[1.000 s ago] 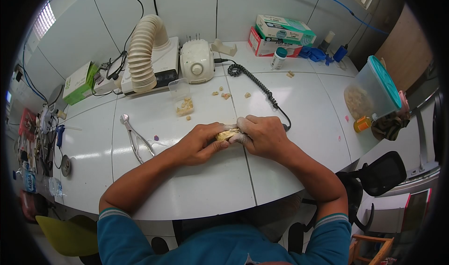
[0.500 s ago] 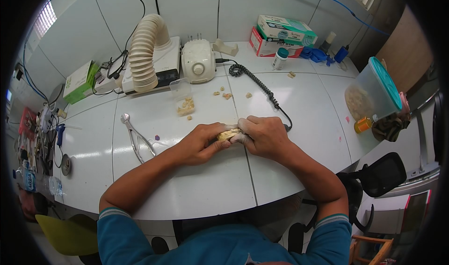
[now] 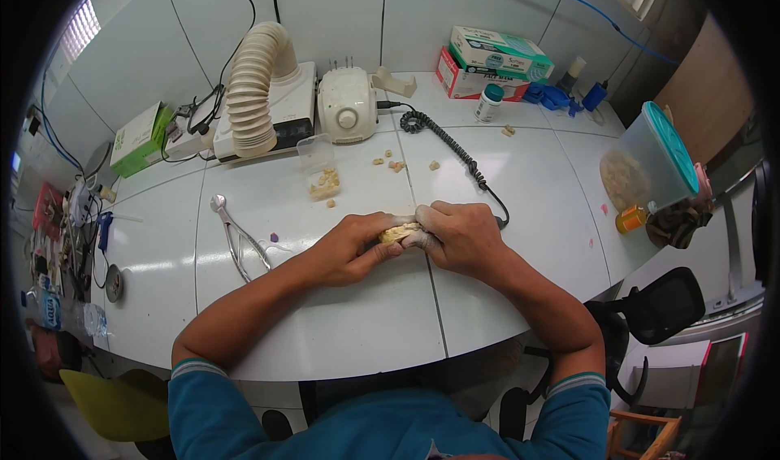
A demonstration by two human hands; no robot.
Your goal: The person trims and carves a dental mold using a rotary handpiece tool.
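My left hand (image 3: pixel 360 245) is closed round a small pale-yellow dental cast (image 3: pixel 399 233), gripped between thumb and fingers above the table's middle. Right up against it is my right hand (image 3: pixel 459 236), its fingers wrapped round a handpiece (image 3: pixel 500 222). Only the handpiece's dark cord end shows beside the palm; its tip is hidden by my fingers. White dust coats the fingertips of both hands. A coiled black cord (image 3: pixel 455 155) runs from the handpiece to the cream control unit (image 3: pixel 348 106) at the back.
A clear tub (image 3: pixel 317 153) holds yellowish pieces, with several loose ones (image 3: pixel 396 167) nearby. Metal pliers (image 3: pixel 236 236) lie left of my left forearm. A ribbed hose (image 3: pixel 250 94) stands behind. Boxes (image 3: pixel 496 58), a bottle (image 3: pixel 488 102) and a teal-lidded container (image 3: pixel 650 159) stand right.
The view has shifted very slightly. Both hands keep their grip, and the yellowish cast has turned a little between the fingers.
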